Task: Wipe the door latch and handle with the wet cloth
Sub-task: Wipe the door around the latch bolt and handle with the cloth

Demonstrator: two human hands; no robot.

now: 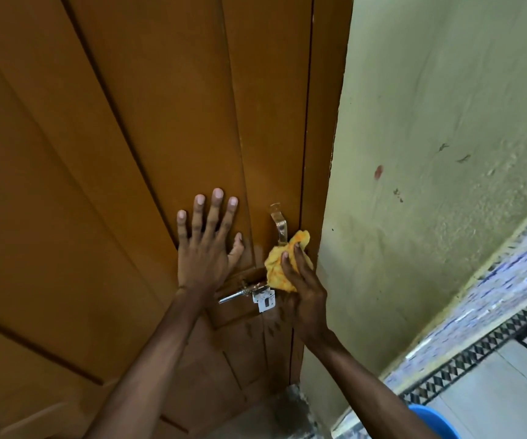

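A brown wooden door (129,153) fills the left of the head view. My left hand (207,242) lies flat on it with fingers spread, just left of the hardware. A metal handle (278,224) stands upright near the door's right edge. Below it is a silver sliding latch (249,296) with a hasp plate. My right hand (303,289) grips a crumpled yellow-orange cloth (279,264) and presses it against the door between the handle's lower end and the latch. The cloth covers the handle's bottom mount and part of the latch.
A pale green wall (430,153) with stains stands right of the door frame (328,153). A patterned tile border (477,337) runs along the floor at lower right. A blue bucket rim (426,419) shows at the bottom right. Bare concrete lies at the door's foot.
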